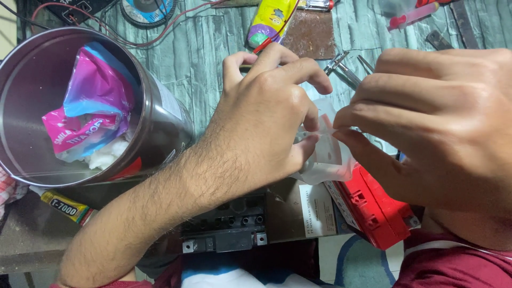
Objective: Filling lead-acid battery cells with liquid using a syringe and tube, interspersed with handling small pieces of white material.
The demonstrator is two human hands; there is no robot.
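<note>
Both the left hand (266,117) and right hand (437,128) pinch a clear plastic bag (325,154) above the cluttered teal table (208,58).

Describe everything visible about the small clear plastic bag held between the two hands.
The clear plastic bag is small, thin and see-through, and looks crumpled. The left hand and right hand both pinch its top edge between thumb and fingers, so it hangs above the red box. Any contents are too hidden to tell.
</note>
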